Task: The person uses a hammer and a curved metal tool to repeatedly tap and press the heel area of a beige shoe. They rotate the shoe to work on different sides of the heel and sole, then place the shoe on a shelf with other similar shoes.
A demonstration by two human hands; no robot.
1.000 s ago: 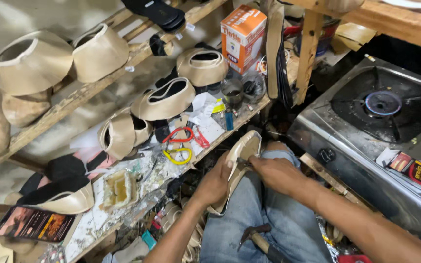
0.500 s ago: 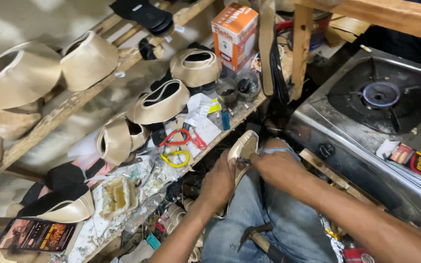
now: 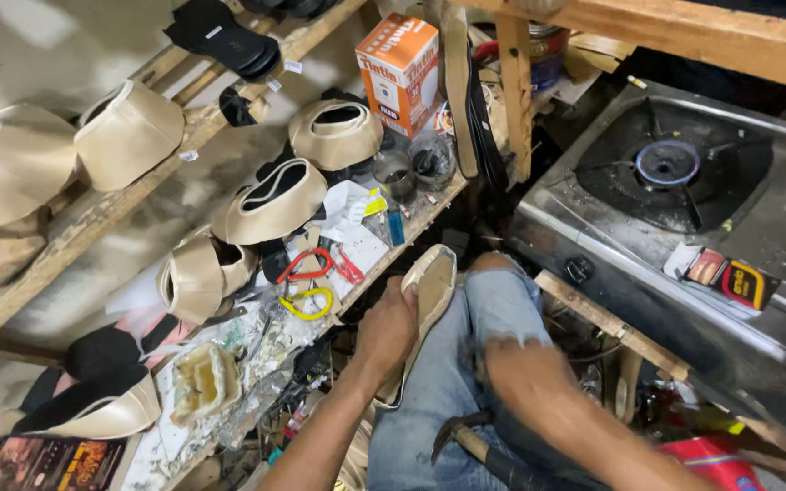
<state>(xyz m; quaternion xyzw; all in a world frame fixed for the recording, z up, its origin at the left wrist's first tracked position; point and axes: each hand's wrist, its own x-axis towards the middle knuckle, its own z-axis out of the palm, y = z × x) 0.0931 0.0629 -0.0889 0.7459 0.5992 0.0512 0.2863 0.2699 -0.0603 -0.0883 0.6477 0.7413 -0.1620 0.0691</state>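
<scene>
My left hand (image 3: 388, 329) grips a beige shoe sole (image 3: 434, 282) by its side and holds it on edge against my left knee, in blue jeans (image 3: 493, 309). My right hand (image 3: 513, 362) is blurred. It lies over my thigh, off the sole, and I cannot make out its fingers. A hammer (image 3: 466, 443) with a wooden handle rests in my lap just below that hand.
The cluttered workbench (image 3: 411, 227) carries beige shoe uppers on lasts (image 3: 275, 195), red scissors (image 3: 307, 266), yellow scissors (image 3: 307, 303), a glue pot (image 3: 197, 382) and an orange box (image 3: 399, 59). More uppers sit on a wooden rack (image 3: 125, 132). A gas stove burns blue (image 3: 666, 164) on the right.
My right hand has come off the sole and drawn back along my thigh, now blurred. My left hand still holds the sole at my knee.
</scene>
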